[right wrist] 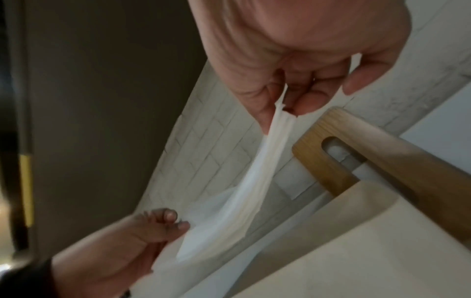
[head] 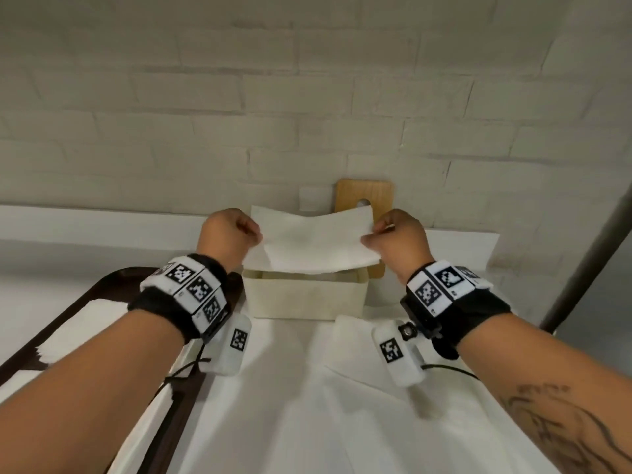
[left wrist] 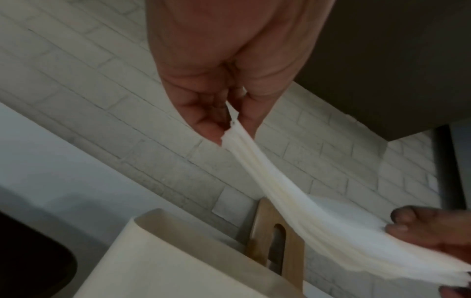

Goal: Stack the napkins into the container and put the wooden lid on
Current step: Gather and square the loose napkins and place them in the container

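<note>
- Paper is what is hanging between the two hands: a thin sheaf of white napkins is being held stretched above the open cream container, sagging in the middle.
- The container is sitting on the white table; its inside is mostly hidden by the sheaf.
- The wooden lid is leaning upright against the brick wall just behind the container, untouched; closing is not yet possible.
- What could go wrong, as I am judging it: the sheaf is looking wider than the container's opening, so the ends may be catching on the rim and crumpling if lowered flat.
- The layers are fanning apart at the edges in the wrist views, so a slackening pinch could be letting single sheets slip out.
- Pulling the hands too far apart may be tearing the soft paper at the pinch points.
- The left hand is pinching its end of the napkins between thumb and curled fingers, closed tight with no gap showing.
- The right hand is pinching the other end between thumb and fingertips; one finger is sticking out loose.
- More napkins seem to be lying in a dark tray at the left, and another white sheet is lying nearer on the table.
</note>
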`<state>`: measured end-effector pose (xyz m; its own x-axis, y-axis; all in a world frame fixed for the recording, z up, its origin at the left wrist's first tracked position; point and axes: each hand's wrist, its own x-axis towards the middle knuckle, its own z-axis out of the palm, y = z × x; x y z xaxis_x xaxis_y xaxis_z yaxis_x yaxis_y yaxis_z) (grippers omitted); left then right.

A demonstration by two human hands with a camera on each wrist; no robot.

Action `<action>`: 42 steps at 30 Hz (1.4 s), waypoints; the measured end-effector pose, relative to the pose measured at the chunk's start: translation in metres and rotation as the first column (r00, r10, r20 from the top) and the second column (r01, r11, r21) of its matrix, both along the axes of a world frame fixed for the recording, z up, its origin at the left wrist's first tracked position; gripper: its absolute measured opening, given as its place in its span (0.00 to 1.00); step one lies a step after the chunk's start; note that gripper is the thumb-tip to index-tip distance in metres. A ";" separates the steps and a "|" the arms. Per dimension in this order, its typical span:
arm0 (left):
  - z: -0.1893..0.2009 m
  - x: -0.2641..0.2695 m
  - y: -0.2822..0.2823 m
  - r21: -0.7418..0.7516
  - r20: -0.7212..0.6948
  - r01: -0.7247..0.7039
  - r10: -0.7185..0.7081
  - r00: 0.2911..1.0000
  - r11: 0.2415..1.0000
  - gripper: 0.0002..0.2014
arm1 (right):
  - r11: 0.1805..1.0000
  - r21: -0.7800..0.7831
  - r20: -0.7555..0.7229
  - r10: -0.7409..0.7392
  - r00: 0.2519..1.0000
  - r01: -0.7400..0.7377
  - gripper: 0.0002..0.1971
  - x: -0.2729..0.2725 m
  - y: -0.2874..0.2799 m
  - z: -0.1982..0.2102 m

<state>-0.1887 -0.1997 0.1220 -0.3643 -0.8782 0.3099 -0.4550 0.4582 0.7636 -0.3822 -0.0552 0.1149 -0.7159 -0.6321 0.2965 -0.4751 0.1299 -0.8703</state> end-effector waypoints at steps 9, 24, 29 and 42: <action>-0.041 -0.060 -0.049 0.069 0.618 0.028 -0.065 0.784 0.997 0.21 | 0.805 0.577 -0.356 0.098 0.929 0.137 0.08 -0.023 -0.054 -0.046; -0.074 -0.063 -0.058 -0.086 0.687 -0.064 0.106 0.719 0.994 0.13 | 0.723 0.678 -0.360 0.166 0.918 0.135 0.12 -0.029 -0.068 -0.060; -0.073 -0.064 -0.054 -0.129 0.805 0.008 0.100 0.586 0.992 0.10 | 0.625 0.759 -0.426 0.262 0.866 0.184 0.12 -0.024 -0.070 -0.067; -0.043 -0.041 -0.003 -0.347 0.395 0.061 0.087 0.915 0.936 0.10 | 0.838 0.539 -0.189 0.214 0.958 -0.081 0.10 -0.045 0.000 -0.027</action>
